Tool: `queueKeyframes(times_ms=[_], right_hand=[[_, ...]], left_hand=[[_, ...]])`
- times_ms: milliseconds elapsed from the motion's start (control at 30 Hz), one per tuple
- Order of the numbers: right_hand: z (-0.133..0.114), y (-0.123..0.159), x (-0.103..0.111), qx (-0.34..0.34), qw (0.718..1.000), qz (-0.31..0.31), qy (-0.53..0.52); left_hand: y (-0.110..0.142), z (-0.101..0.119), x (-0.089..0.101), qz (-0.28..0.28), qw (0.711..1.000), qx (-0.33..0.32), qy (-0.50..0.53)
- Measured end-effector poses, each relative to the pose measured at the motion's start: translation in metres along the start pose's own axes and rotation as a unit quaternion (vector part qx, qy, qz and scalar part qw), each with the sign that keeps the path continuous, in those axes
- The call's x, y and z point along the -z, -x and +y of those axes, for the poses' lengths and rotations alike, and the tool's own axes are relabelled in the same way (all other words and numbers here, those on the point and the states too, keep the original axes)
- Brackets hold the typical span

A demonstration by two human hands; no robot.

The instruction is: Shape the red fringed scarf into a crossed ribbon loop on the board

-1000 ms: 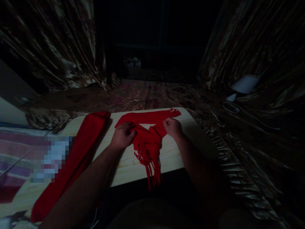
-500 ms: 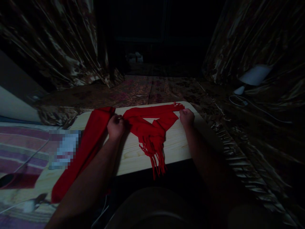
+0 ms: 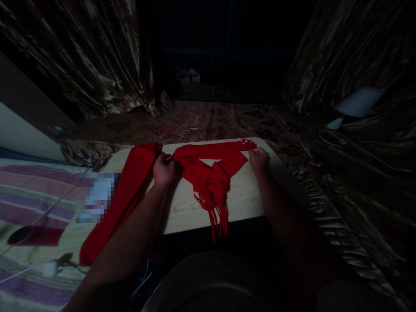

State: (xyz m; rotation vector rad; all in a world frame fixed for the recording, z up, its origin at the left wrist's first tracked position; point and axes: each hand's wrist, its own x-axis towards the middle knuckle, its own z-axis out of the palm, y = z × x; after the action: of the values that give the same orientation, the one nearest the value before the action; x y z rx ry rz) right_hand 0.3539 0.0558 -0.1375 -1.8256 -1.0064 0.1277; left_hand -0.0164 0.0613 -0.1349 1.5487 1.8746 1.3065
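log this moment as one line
red scarf: on table, fringe past near edge; left hand: beside its left bend; right hand: beside its right end; folded red cloth: table's left side

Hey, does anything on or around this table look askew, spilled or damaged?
The fringed red scarf lies askew, bent around a triangular gap, with its near tassels hanging past the wooden table. The lamp at right looks tilted, though the lens may exaggerate that. I see no spill or damage, but the room is dim.
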Motion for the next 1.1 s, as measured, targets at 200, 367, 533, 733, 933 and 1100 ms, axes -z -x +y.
queueKeyframes(times_ms=[200,367,533,733,933,1100], right_hand=[[0.003,0.0,0.0,0.018,1.0,-0.011,0.004],[0.006,-0.001,-0.001,0.018,1.0,-0.011,0.008],[0.002,0.001,0.001,0.024,1.0,-0.013,0.007],[0.001,0.001,0.001,0.029,0.999,-0.022,0.019],[0.009,-0.001,-0.004,0.036,0.999,-0.022,0.024],[0.011,0.0,-0.005,0.071,0.996,-0.039,0.036]], left_hand=[[0.004,0.005,0.004,-0.027,0.998,-0.041,-0.051],[0.005,0.007,0.004,-0.038,0.996,-0.042,-0.064],[0.005,0.006,0.003,-0.036,0.997,-0.038,-0.05],[0.005,0.006,0.003,-0.034,0.997,-0.04,-0.055],[0.006,0.008,0.004,-0.035,0.996,-0.034,-0.072],[0.006,0.008,0.004,-0.035,0.996,-0.046,-0.072]])
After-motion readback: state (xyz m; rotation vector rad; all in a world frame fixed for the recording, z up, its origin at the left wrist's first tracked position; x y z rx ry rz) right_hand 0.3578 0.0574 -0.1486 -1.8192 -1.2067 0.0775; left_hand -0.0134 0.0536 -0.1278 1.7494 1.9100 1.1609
